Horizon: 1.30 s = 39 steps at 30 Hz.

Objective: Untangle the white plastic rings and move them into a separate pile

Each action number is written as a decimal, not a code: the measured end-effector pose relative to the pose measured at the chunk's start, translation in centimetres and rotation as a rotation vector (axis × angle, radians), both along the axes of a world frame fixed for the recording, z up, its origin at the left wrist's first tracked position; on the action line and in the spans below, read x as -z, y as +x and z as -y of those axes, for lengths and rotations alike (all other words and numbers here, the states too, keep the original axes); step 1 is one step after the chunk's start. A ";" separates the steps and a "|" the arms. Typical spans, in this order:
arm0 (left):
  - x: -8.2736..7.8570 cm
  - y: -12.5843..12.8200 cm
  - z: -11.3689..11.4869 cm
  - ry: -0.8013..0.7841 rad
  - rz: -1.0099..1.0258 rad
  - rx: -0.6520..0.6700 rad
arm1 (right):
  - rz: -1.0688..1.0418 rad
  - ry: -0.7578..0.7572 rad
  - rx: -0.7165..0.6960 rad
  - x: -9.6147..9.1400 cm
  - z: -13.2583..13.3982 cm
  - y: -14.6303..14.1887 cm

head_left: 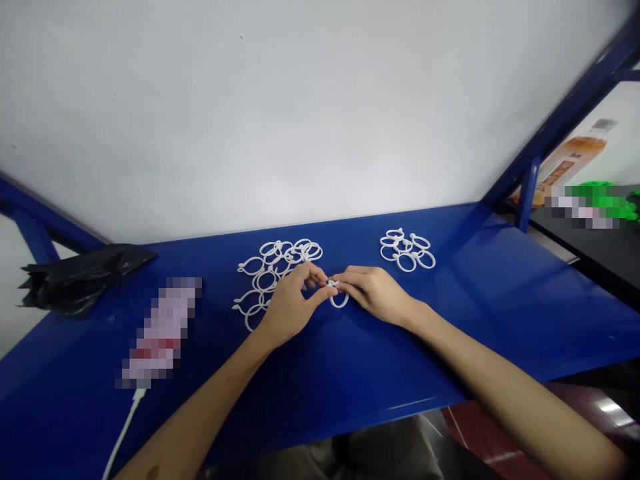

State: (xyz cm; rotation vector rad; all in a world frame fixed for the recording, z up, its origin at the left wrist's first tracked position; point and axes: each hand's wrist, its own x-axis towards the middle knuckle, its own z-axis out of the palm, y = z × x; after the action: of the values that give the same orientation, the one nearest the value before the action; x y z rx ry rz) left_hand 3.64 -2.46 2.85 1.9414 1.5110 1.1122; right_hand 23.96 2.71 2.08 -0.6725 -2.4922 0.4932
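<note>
Both of my hands meet near the middle of the blue surface, pinching one white plastic ring [339, 306] between them. My left hand [295, 297] grips its top from the left with thumb and fingers. From the other side, my right hand [373, 292] pinches the same part; the fingertips hide that spot. The ring's loop hangs below the fingers. Left of my left hand lies a spread of several similar white rings [251, 266], partly covered by that hand. Beyond my right hand, a smaller group of white rings [406, 263] rests on the surface.
The blue metal shelf [500, 293] meets a pale wall [320, 120] at the back. A black plastic bag [85, 277] lies far left, near a blurred-out device with a white cable [123, 430]. Blue posts stand at both sides; a bottle [570, 163] is beyond the right one.
</note>
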 end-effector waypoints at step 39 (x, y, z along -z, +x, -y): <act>1.9 -2.0 -0.9 0.148 -0.577 0.012 | -0.018 0.093 1.106 1.4 -9.7 11.1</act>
State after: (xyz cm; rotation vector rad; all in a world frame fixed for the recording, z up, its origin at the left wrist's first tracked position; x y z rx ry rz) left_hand 1.62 -1.52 0.95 2.5173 1.7249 0.6992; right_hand 35.04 12.38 0.69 -1.7758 -1.7145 -0.0457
